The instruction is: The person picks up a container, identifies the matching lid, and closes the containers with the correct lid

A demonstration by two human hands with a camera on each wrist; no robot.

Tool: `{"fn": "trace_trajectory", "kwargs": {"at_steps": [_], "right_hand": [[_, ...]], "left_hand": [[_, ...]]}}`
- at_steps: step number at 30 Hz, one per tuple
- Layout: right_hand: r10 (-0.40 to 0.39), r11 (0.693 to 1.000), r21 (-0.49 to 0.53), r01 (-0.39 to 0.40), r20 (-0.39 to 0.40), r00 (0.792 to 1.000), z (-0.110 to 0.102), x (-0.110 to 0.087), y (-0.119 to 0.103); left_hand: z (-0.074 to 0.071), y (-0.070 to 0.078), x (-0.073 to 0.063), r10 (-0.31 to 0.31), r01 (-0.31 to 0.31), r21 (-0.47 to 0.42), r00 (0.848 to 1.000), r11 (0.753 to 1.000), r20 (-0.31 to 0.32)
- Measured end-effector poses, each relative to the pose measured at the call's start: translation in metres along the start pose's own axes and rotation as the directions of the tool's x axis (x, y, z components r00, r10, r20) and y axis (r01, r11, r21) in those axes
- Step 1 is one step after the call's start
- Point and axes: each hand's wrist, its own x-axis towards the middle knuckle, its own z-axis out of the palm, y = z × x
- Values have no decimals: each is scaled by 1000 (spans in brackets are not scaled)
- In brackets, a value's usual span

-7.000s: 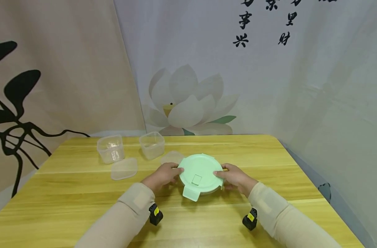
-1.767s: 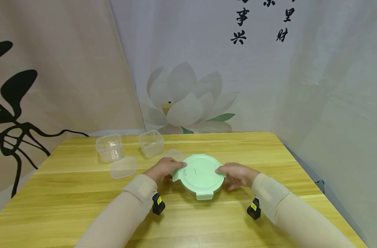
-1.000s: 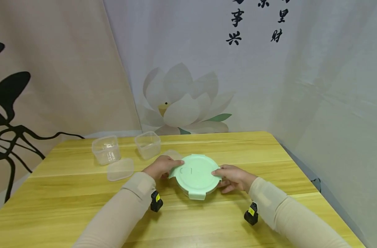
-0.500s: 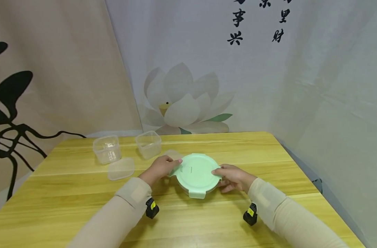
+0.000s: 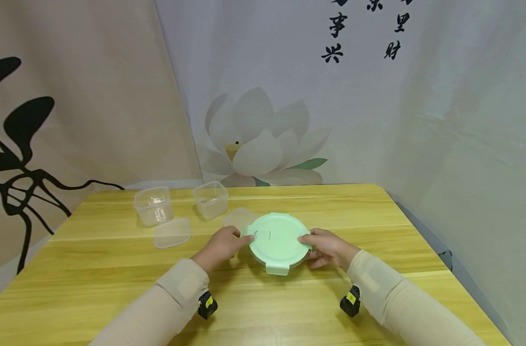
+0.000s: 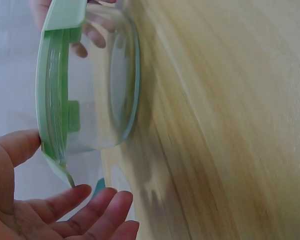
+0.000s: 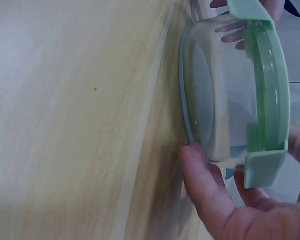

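Note:
A round glass food container (image 6: 102, 85) with a mint-green snap-on lid (image 5: 280, 238) is between my hands, over the middle of the table. My left hand (image 5: 221, 246) is at its left side, thumb on the lid's edge, index fingertip at the tip of a locking flap (image 6: 60, 170) that angles outward; the other fingers are loosely bent below. My right hand (image 5: 330, 247) grips the right side, thumb on top of the lid and fingers around the glass base. The near flap (image 5: 277, 269) hangs down against the container's side.
Two clear square plastic tubs, a left tub (image 5: 153, 206) and a right tub (image 5: 211, 201), stand at the back left of the wooden table (image 5: 116, 274). Before them lie a clear lid (image 5: 172, 233) and another clear lid (image 5: 240, 217), just behind my left hand. A printed curtain (image 5: 354, 120) hangs behind.
Since the oldest frame the container has turned clockwise, its near-side flap swinging round to the left. In the last half second my left hand has shifted slightly nearer, from the lid's upper left edge.

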Motion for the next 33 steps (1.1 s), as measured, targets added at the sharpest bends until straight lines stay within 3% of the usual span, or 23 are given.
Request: {"fn": "trace_trajectory", "kwargs": {"at_steps": [9, 19, 33], "right_hand": [[-5, 1000, -12, 4, -8, 1000, 0, 2, 1], [-1, 1000, -12, 1, -14, 1000, 0, 3, 0], [-16, 1000, 8, 17, -17, 1000, 0, 3, 1]], "left_hand": [[6, 3, 2, 18, -18, 50, 1000, 999, -5], [6, 3, 4, 8, -7, -26, 999, 1000, 51], [7, 4, 6, -60, 69, -112, 994, 991, 87]]}}
